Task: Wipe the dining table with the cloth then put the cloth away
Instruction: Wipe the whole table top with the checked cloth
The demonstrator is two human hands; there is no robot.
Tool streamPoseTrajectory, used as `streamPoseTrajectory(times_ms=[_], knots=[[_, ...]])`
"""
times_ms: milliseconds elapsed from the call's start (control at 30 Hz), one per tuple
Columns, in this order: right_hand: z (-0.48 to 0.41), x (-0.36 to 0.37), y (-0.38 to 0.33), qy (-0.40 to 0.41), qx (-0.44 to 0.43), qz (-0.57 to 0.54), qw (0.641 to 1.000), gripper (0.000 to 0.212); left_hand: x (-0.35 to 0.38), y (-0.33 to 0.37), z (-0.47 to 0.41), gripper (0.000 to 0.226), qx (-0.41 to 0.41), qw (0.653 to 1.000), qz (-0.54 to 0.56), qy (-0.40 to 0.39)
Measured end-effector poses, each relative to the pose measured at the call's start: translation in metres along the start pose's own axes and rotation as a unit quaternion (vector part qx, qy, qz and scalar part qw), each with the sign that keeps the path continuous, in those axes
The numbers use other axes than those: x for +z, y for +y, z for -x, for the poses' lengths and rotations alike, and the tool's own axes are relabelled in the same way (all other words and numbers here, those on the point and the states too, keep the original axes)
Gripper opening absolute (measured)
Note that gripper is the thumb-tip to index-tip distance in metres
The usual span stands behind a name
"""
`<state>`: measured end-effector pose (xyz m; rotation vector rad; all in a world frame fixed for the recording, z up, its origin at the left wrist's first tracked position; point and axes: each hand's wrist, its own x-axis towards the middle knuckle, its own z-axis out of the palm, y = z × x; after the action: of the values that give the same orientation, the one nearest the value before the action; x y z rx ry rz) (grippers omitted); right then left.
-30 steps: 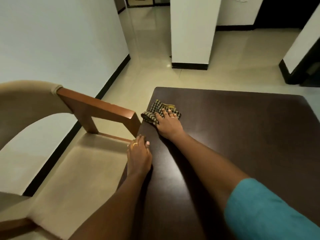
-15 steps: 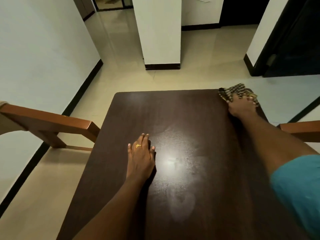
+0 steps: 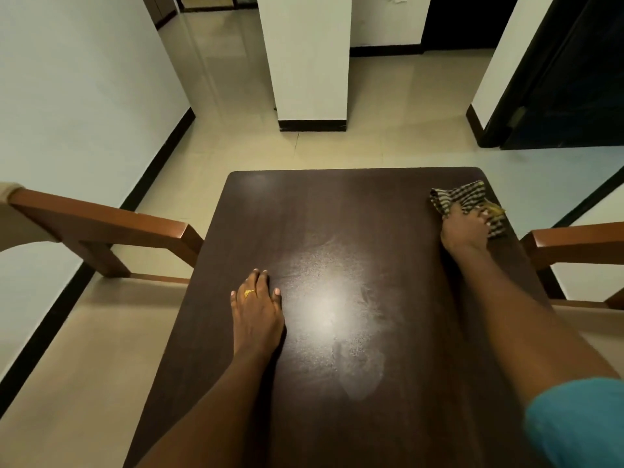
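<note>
Pressing flat-fingered, the right grip [image 3: 464, 229] pins the cloth [image 3: 462, 195] to the table [image 3: 337, 214]; left grip [image 3: 258, 315] lies released.

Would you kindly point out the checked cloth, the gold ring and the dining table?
checked cloth [image 3: 462, 194], head view, on its far fold.
gold ring [image 3: 250, 292], head view, on its top.
dining table [image 3: 320, 204], head view, on bare tabletop.
</note>
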<state>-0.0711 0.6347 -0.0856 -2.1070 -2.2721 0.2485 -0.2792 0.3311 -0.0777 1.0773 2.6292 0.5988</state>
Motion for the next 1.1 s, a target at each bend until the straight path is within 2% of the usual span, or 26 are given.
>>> streamPoseTrajectory(times_ms=[133, 233, 400, 533, 633, 733, 867, 1100], knots=[[0.041, 0.014, -0.080, -0.017, -0.065, -0.025, 0.997, 0.043, -0.020, -0.022, 0.004, 0.045, -0.009, 1.000, 0.008, 0.005], [0.086, 0.027, -0.158, -0.047, -0.143, -0.030, 0.988, 0.044, -0.036, -0.049, 0.007, 0.046, -0.025, 1.000, 0.002, 0.010], [0.186, 0.046, -0.266, -0.092, -0.301, -0.029, 0.949, 0.047, -0.057, -0.093, 0.015, 0.048, -0.087, 0.996, -0.022, 0.025], [0.258, 0.054, -0.293, -0.146, -0.428, -0.031, 0.892, 0.045, -0.063, -0.113, 0.028, 0.046, -0.124, 0.991, -0.034, 0.025], [0.281, 0.050, -0.273, -0.159, -0.465, -0.029, 0.870, 0.044, -0.061, -0.112, 0.038, 0.046, -0.135, 0.990, -0.039, 0.018], [0.279, 0.044, -0.239, -0.156, -0.440, -0.019, 0.884, 0.047, -0.055, -0.104, 0.049, 0.047, -0.124, 0.991, -0.050, 0.003], [0.256, 0.029, -0.176, -0.140, -0.345, -0.027, 0.928, 0.054, -0.047, -0.083, 0.068, 0.046, -0.078, 0.996, -0.051, -0.011], [0.201, 0.001, -0.005, -0.031, -0.146, 0.001, 0.989, 0.053, -0.022, -0.043, 0.112, 0.045, -0.064, 0.998, -0.017, -0.017]])
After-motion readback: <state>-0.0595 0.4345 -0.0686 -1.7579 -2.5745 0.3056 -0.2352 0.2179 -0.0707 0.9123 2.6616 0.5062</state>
